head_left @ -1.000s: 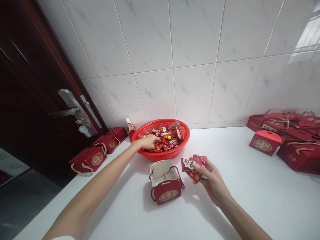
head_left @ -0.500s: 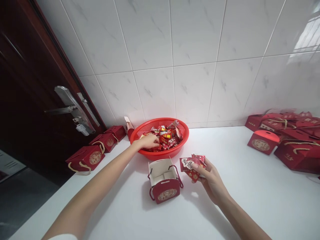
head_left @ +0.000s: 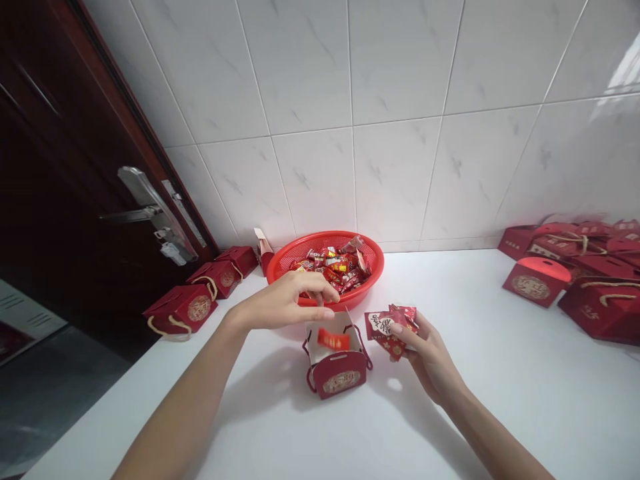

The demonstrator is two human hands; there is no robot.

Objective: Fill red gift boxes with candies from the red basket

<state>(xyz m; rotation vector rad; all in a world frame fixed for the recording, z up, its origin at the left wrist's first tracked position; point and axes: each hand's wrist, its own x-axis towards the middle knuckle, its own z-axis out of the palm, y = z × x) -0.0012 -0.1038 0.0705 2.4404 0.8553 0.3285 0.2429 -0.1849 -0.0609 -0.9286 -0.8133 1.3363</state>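
Observation:
My left hand [head_left: 295,300] hovers over the back left of a small open gift box [head_left: 343,375], its fingers apart and nothing between them. Just below the fingers, a red wrapped candy [head_left: 333,340] shows at the mouth of the box, blurred as if falling. The box is dark red outside, white inside, with cord handles on its sides. To its right, my right hand [head_left: 425,357] grips several red candy packets [head_left: 387,329] between thumb and fingers. Behind the box stands a red plastic basket [head_left: 375,263] holding many wrapped candies [head_left: 337,263].
Closed red gift boxes [head_left: 183,309] with rope handles line the table's left edge. A pile of red boxes [head_left: 600,307] lies at the right, against the tiled wall [head_left: 400,173]. A dark door [head_left: 60,167] with a metal handle [head_left: 150,210] is at the left.
My left hand has come out of the basket towards me, over the box, and let go of a red candy there. My right hand still holds its packets. The view has shifted slightly.

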